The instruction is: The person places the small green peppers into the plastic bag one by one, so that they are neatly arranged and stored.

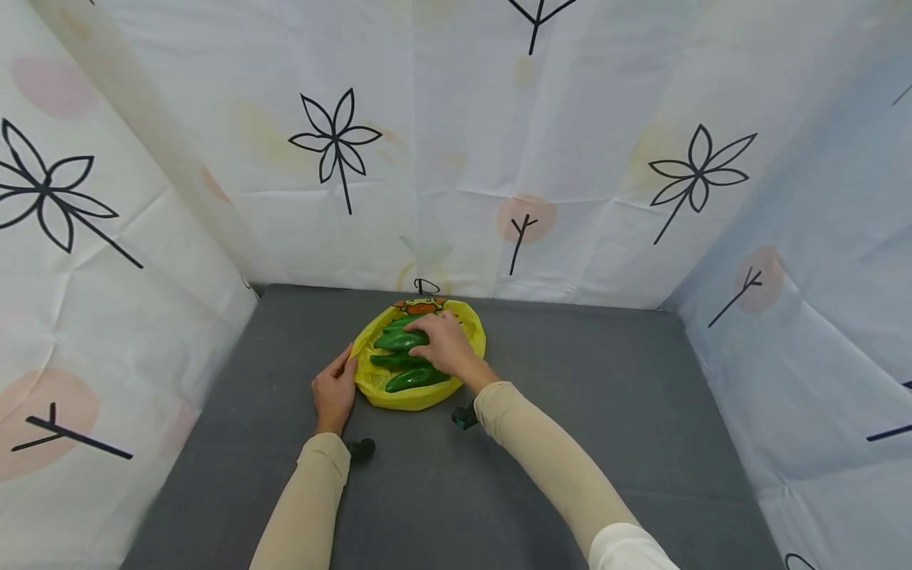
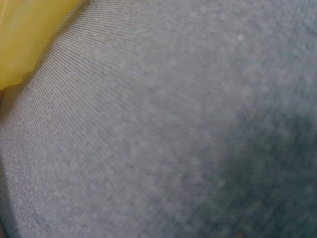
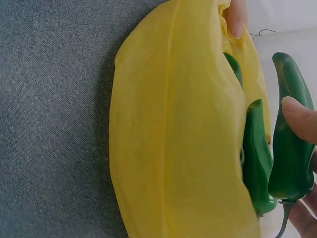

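Observation:
A yellow plastic bag (image 1: 409, 400) sits on the grey table with its mouth open upward and its rim spread round several green peppers (image 1: 416, 378). At its left side my left hand (image 1: 335, 393) pinches the rim. Over the bag's right half reaches my right hand (image 1: 449, 346), gripping one long green pepper (image 3: 293, 144) between thumb and fingers. In the right wrist view this pepper is tilted, its stem end down, beside another pepper (image 3: 257, 153) inside the bag. Only a yellow corner of the bag (image 2: 25, 34) enters the left wrist view.
The grey cloth-covered table (image 1: 606, 427) stretches out around the bag. Behind it hangs a white curtain (image 1: 456, 158) with flower and twig drawings, and similar cloth stands at both sides. A dark wrist camera (image 1: 362, 450) sits by the left sleeve, another (image 1: 465, 416) by the right.

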A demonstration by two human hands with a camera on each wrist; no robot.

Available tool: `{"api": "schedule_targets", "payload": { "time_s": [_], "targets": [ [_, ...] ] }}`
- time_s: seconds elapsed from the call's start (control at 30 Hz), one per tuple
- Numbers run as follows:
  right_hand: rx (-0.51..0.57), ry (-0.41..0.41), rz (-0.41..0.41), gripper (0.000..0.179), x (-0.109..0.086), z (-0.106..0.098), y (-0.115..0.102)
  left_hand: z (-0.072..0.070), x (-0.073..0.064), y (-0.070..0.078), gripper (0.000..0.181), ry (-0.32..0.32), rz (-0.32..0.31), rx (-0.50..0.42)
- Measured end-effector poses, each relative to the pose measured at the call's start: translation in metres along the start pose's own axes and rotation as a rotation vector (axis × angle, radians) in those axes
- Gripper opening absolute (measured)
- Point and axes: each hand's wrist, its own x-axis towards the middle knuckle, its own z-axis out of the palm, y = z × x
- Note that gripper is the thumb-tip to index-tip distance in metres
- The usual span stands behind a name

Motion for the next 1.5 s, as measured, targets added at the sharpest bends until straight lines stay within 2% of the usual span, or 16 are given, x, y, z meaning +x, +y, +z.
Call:
{"api": "schedule_targets", "payload": {
  "time_s": [0.6,0.8,1.0,1.5],
  "targets": [
    [0.016,0.004,0.021,0.041,0.0,0.014,0.0,0.0,-0.001,0.007,0.039,0.004,-0.009,0.006],
    [0.056,-0.007,0.039,0.045,-0.001,0.014,0.0,0.001,0.0,0.005,0.04,-0.006,-0.015,0.003],
    [0.023,-0.005,0.051,0.052,0.0,0.015,0.001,0.002,0.001,0.004,0.039,-0.004,-0.001,-0.001],
    [0.015,0.001,0.045,0.056,-0.004,0.009,-0.002,-0.002,0.001,0.002,0.043,-0.024,0.005,0.017]
  ]
}}
